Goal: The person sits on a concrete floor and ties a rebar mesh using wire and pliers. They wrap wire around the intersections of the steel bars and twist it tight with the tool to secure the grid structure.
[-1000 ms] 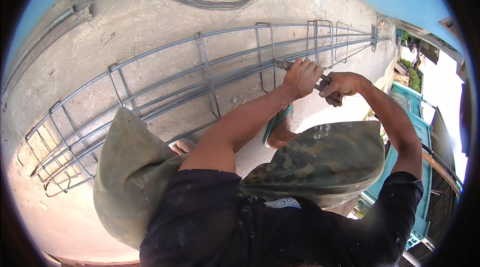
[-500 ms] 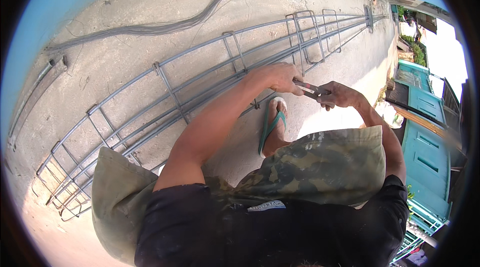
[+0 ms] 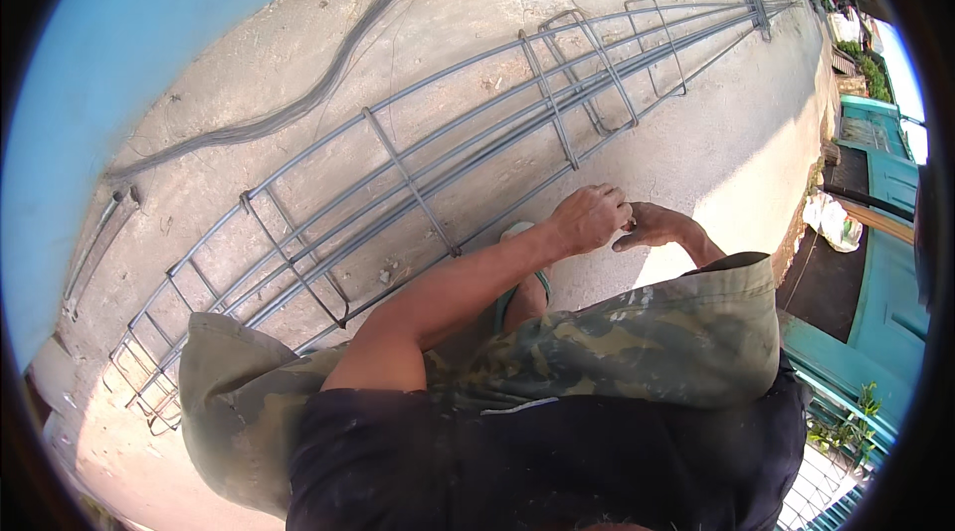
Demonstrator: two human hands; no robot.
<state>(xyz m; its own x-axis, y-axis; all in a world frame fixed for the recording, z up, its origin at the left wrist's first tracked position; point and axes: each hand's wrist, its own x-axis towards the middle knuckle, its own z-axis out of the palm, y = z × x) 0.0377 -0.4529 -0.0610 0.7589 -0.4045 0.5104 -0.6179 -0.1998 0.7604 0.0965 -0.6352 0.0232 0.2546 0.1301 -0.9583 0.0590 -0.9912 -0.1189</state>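
My left hand [image 3: 594, 218] is closed in front of my knees, its fingers curled in. My right hand [image 3: 659, 227] meets it from the right, thumb and fingers bent toward the left fingertips. Whatever lies between them is too hidden to name; the pliers seen earlier do not show. Just beyond my hands, a long cage of steel reinforcing bars [image 3: 403, 171] with rectangular stirrups lies across the ground. Neither hand touches the cage. One of its stirrups [image 3: 549, 98] stands in the stretch beyond my left hand.
A bundle of thin wire [image 3: 323, 90] lies on the concrete beyond the cage. Metal lengths [image 3: 95, 238] rest at the far left. My foot in a flip-flop [image 3: 525, 302] is close to the cage. At right are a white plastic bag [image 3: 834, 223] and a teal structure [image 3: 887, 282].
The pliers, held between both hands earlier, have gone out of sight. My hands are lower in the picture and closer together. The view has shifted, showing more of the cage.
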